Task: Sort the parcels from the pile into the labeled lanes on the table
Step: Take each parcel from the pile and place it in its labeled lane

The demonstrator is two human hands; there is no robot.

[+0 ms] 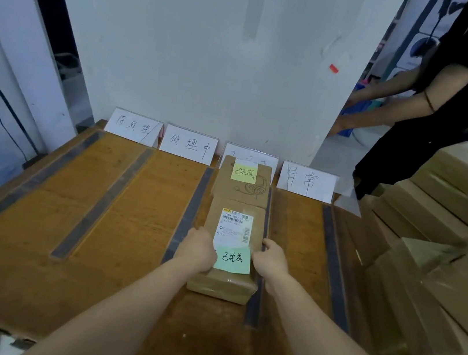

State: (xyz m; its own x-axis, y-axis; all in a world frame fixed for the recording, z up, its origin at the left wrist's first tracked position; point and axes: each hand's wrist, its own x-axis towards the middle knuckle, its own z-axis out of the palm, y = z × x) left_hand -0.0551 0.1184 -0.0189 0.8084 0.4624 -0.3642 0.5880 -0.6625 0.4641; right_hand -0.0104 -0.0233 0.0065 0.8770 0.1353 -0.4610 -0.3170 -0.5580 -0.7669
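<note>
- The near parcel (224,286), a flat taped cardboard box, seems to rest in the third lane (214,320), between both hands.
- The left hand (197,251) clasps its left edge; the right hand (270,261) clasps its right edge, thumb on top.
- It is probably stiff and light, with slick tape. The side edges are the best hold, clear of the green note (233,258) between the hands.
- Beyond the fingertips lies the far parcel (242,192).
- The pile (440,269) stands well right of the right hand.

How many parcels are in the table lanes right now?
2, both in the third lane from the left: the far parcel by its sign, and the near parcel just before it, held by the left hand and right hand. None seems hidden.
</note>
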